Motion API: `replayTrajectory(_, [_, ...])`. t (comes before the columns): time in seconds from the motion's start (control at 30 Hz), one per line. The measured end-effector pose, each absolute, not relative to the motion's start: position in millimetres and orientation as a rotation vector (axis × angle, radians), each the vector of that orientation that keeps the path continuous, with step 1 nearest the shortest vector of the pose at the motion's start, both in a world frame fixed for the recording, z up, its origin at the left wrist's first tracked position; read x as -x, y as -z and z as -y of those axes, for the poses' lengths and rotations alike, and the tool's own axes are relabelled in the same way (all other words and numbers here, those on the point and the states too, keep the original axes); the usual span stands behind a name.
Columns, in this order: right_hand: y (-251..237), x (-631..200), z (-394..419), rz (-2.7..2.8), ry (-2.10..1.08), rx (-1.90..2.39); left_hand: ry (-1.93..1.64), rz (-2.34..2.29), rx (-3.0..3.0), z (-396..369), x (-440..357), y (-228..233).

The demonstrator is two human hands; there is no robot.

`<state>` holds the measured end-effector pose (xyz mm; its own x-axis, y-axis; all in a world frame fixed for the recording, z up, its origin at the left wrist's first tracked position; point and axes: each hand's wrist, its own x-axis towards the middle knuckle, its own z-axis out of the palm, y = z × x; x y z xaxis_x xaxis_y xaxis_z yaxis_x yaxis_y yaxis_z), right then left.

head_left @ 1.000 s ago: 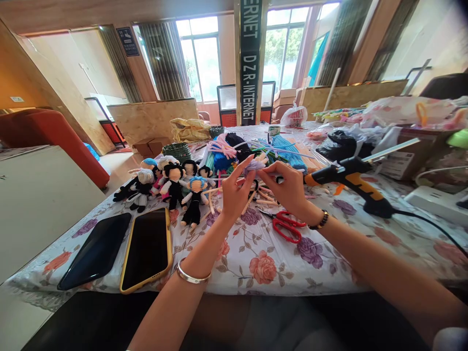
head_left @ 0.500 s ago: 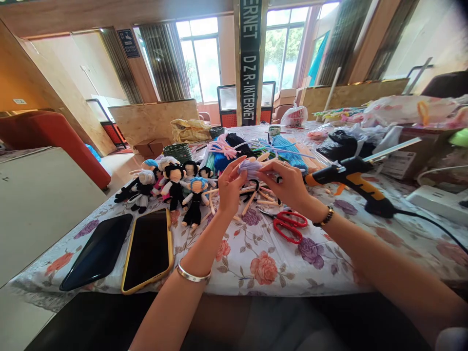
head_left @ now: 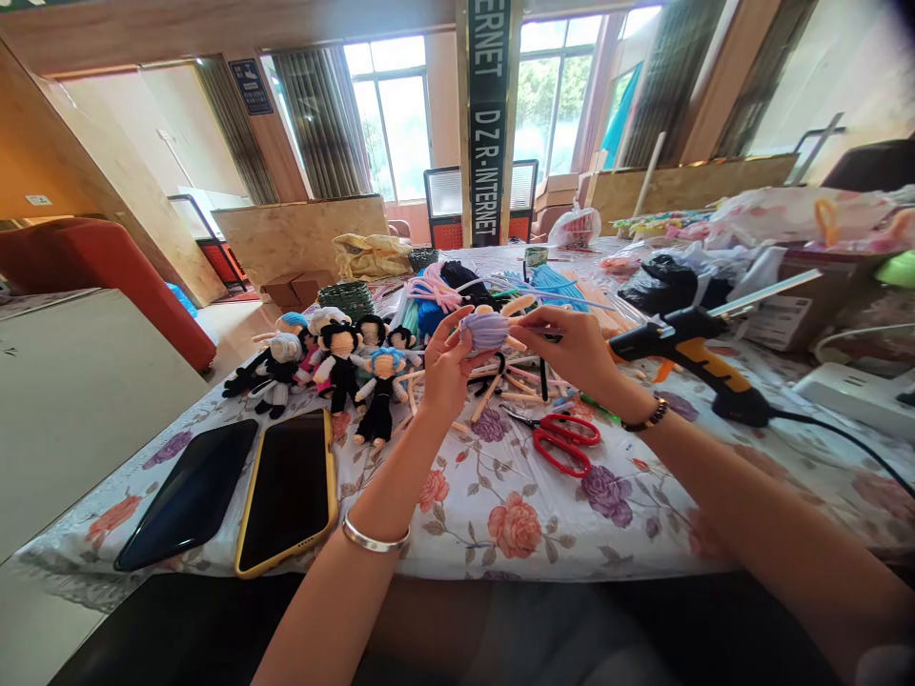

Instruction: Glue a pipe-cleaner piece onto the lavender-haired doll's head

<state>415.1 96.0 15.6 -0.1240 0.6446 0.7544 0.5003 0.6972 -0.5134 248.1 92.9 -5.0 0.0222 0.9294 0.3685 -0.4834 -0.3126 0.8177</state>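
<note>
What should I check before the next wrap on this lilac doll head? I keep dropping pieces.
1. Left hand grips the lilac pipe-cleaner ball: ok, fingers curl around it.
2. Right hand pinches at the ball's right side: ok, though whether it has the loose end, cannot tell.
3. Work held above the floral tablecloth: ok.
4. Red scissors within reach: ok, lying below the right wrist.
5. Glue gun nozzle away from the fingers: not ok, it points toward the right hand, close by.
6. Glue gun hot: cannot tell.
</note>
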Motion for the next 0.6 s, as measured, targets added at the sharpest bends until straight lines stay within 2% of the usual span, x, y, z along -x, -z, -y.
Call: replayTrajectory(0.6, [-24.7,-416.6,-93.3,1.769,-0.121,0.974,-1.476,-0.514,-1.085,-92.7,-248.2,4.1])
